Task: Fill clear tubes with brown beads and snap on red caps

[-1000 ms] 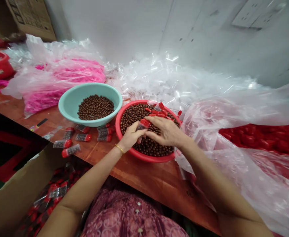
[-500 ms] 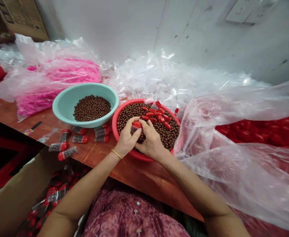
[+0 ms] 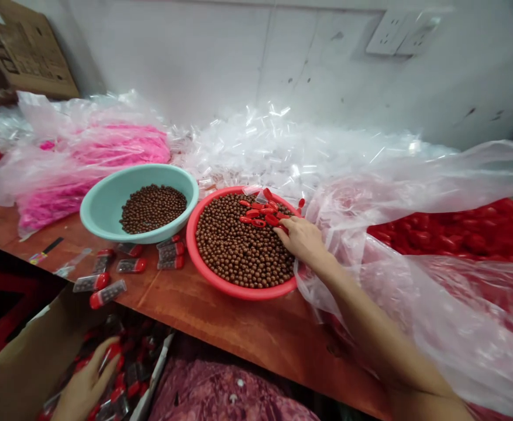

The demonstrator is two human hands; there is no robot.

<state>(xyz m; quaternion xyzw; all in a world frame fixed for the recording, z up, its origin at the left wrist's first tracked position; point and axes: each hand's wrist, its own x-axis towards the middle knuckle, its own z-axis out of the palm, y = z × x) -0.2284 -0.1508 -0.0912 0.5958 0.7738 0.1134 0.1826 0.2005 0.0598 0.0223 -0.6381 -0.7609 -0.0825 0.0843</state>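
Note:
My right hand (image 3: pixel 302 238) rests on the far right of the red bowl (image 3: pixel 221 282) full of brown balls. Its fingertips are pinched together on one of the loose red caps (image 3: pixel 260 211) lying on the balls. My left hand (image 3: pixel 87 383) is down below the table edge, inside a cardboard box (image 3: pixel 23 356). Its fingers hold a clear tube with a red cap (image 3: pixel 110 352) over several other filled tubes in the box.
A teal bowl (image 3: pixel 102 202) of brown balls stands left of the red bowl, with several filled capped tubes (image 3: pixel 131 266) on the wooden table (image 3: pixel 256 333) before it. Behind lie a pink-filled bag (image 3: pixel 107 149), a heap of clear empty tubes (image 3: pixel 282 146) and, right, a bag of red caps (image 3: pixel 458 234).
The hands, together over the red bowl capping a tube, have parted. My left hand carried the capped tube down into the box; my right hand reached to the red caps.

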